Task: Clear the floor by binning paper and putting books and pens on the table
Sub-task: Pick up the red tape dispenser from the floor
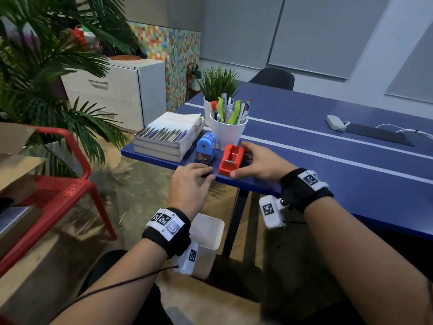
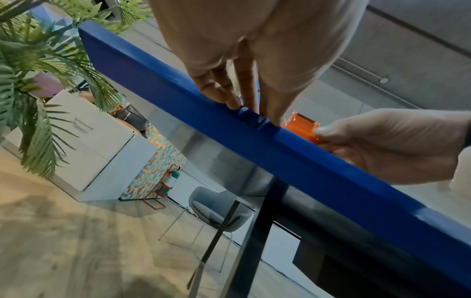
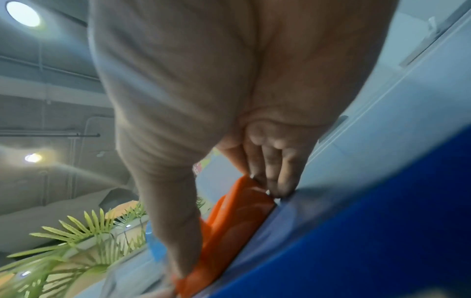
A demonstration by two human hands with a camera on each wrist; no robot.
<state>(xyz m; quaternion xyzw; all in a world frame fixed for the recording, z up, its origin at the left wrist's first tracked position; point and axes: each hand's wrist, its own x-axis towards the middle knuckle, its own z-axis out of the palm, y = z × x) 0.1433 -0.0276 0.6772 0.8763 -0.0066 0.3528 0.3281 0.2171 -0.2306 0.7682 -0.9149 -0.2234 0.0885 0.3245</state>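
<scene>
At table (image 1: 328,165) edge, 12 o'clock: R hand (image 1: 262,164) grips red tape dispenser (image 1: 230,160), thumb + fingers round it. L hand (image 1: 191,184) at 11, fingers flat on edge, holds nothing.

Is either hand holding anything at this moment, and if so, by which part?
The right hand grips the red tape dispenser by its two ends, thumb at the near end. The left hand holds nothing; its fingers rest on the blue table edge.

Blue table (image 1: 328,165), red tape dispenser (image 1: 230,158), white pen pot (image 1: 228,134).
</scene>
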